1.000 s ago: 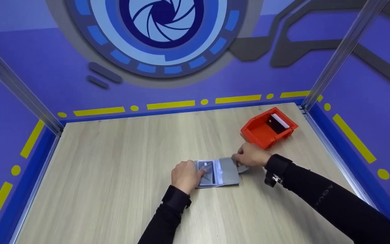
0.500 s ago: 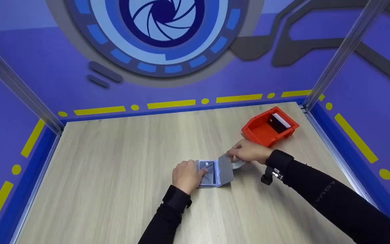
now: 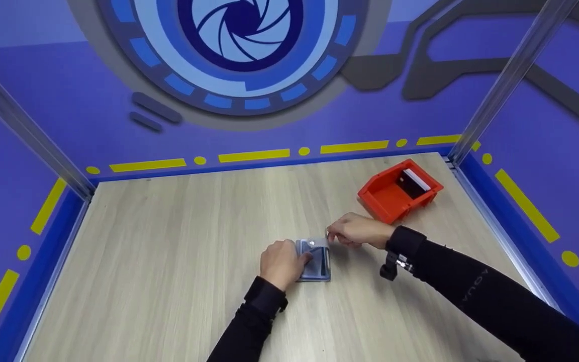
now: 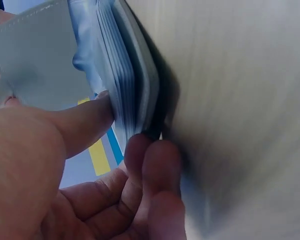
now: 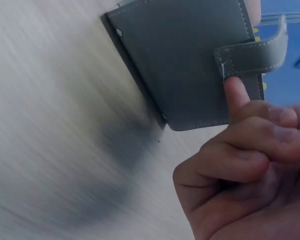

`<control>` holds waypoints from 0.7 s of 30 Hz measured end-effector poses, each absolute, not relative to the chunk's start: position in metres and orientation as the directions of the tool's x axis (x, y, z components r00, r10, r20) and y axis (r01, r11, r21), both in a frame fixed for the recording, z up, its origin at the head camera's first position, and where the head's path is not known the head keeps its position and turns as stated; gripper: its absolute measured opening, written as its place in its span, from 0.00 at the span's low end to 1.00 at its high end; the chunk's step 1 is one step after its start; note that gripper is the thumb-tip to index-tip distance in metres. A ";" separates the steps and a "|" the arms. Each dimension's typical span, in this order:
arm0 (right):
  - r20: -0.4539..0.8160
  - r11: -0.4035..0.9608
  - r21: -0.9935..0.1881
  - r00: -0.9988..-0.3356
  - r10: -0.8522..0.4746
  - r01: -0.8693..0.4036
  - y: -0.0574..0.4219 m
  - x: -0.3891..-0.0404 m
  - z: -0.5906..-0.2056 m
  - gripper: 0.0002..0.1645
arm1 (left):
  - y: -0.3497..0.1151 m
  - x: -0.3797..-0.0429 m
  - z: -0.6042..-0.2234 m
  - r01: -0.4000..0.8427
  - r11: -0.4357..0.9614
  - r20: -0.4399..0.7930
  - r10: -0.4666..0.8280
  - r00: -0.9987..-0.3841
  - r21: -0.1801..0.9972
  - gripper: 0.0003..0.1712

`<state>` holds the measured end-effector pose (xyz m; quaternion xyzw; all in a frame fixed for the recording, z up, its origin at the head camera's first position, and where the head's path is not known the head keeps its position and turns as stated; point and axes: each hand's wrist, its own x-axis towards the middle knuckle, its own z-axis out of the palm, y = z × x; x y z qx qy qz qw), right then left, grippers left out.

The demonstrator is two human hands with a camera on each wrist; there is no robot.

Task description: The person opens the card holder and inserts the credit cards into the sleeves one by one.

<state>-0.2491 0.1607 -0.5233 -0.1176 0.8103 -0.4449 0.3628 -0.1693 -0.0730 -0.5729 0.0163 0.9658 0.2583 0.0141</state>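
A small grey card holder [image 3: 314,261] with clear card sleeves [image 4: 117,75] lies on the wood-look table. My left hand [image 3: 282,265] grips its left edge, thumb on the sleeves, fingers at the back cover. The front cover [image 5: 185,60] stands nearly upright at the right side. Its snap strap [image 5: 252,55] reaches left above the sleeves, a round stud [image 3: 312,243] showing. My right hand [image 3: 360,231] is at the cover's far corner. In the right wrist view its index finger touches the outside beside the strap's base, the other fingers curled; its thumb's place is hidden.
An orange-red bin [image 3: 395,193] stands at the back right of the table [image 3: 169,261], a dark and white flat item [image 3: 414,182] inside it. Blue-purple panels [image 3: 249,136] enclose the back and both sides.
The front cover has swung up from lying flat on the right to nearly upright. My right hand moved left with it; my left hand and the card holder shifted slightly right.
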 end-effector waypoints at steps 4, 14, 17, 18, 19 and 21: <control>-0.465 0.610 -0.790 -0.705 -0.536 0.056 0.159 -0.246 -0.527 0.19 | -0.071 -0.170 -0.574 0.045 0.859 -0.020 0.065 -0.998 0.510 0.23; -0.362 0.619 -0.778 -0.730 -0.580 -0.106 0.143 -0.240 -0.538 0.14 | -0.080 -0.171 -0.567 0.049 0.802 -0.099 0.134 -0.986 0.595 0.17; -0.345 0.640 -0.758 -0.756 -0.556 -0.125 0.137 -0.238 -0.542 0.16 | -0.089 -0.174 -0.560 0.042 0.794 -0.126 0.148 -0.981 0.606 0.14; -0.343 0.653 -0.746 -0.765 -0.545 -0.131 0.135 -0.237 -0.543 0.17 | -0.092 -0.175 -0.558 0.041 0.790 -0.134 0.154 -0.979 0.611 0.12; -0.340 0.667 -0.732 -0.774 -0.534 -0.139 0.133 -0.237 -0.544 0.17 | -0.095 -0.176 -0.555 0.045 0.787 -0.138 0.164 -0.977 0.616 0.09; -0.332 0.695 -0.702 -0.791 -0.515 -0.158 0.129 -0.235 -0.547 0.20 | -0.101 -0.178 -0.550 0.070 0.778 -0.137 0.197 -0.971 0.624 0.04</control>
